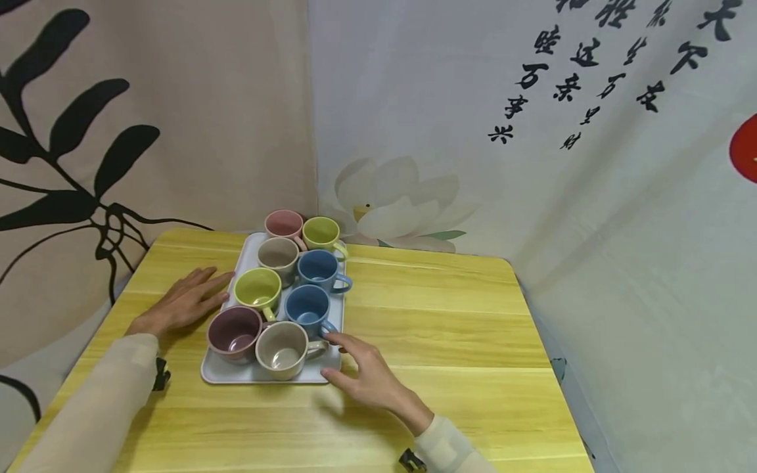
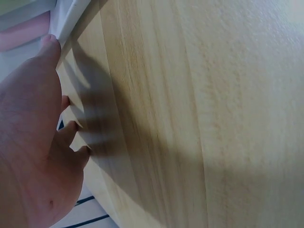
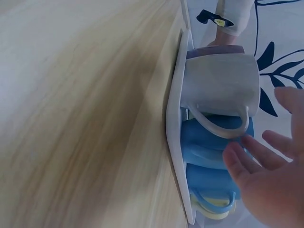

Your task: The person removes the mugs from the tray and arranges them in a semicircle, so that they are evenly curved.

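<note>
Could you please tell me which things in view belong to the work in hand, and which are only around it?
Belonging, it seems:
tray
two blue mugs
two green mugs
two grey mugs
pink mug
purple mug
left hand, by the tray's edge
right hand, near the front mug handles

Only around:
table
printed wall hangings

The head view looks forward and down over the yellow wooden table (image 1: 443,315); the closer, tilted wrist views both share its white rectangular tray (image 1: 227,373).
</note>
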Demonstrator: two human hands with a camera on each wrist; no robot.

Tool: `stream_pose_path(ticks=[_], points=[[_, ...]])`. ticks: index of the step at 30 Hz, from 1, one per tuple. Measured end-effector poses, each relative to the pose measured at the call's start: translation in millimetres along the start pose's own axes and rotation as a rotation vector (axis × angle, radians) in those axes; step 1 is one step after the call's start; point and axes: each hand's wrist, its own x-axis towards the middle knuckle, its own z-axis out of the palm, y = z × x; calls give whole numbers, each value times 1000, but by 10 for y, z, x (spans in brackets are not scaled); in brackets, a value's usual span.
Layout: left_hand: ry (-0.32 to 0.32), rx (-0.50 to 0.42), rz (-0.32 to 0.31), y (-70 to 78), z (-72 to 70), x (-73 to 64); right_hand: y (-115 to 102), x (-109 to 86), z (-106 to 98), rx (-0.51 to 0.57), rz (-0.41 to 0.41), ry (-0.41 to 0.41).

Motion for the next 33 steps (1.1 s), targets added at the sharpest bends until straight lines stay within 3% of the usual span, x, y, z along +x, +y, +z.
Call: stream_pose_path(ticks=[8,24,33], points=[[-13,3,-7,0,-4,2,-37,24,57,-104,-23,-7],[-13,-17,1,12,-7,-5,51,76,191,-44,-56,55],[-6,-27,1,0,-4,-9,29,133,175,98,96,32]])
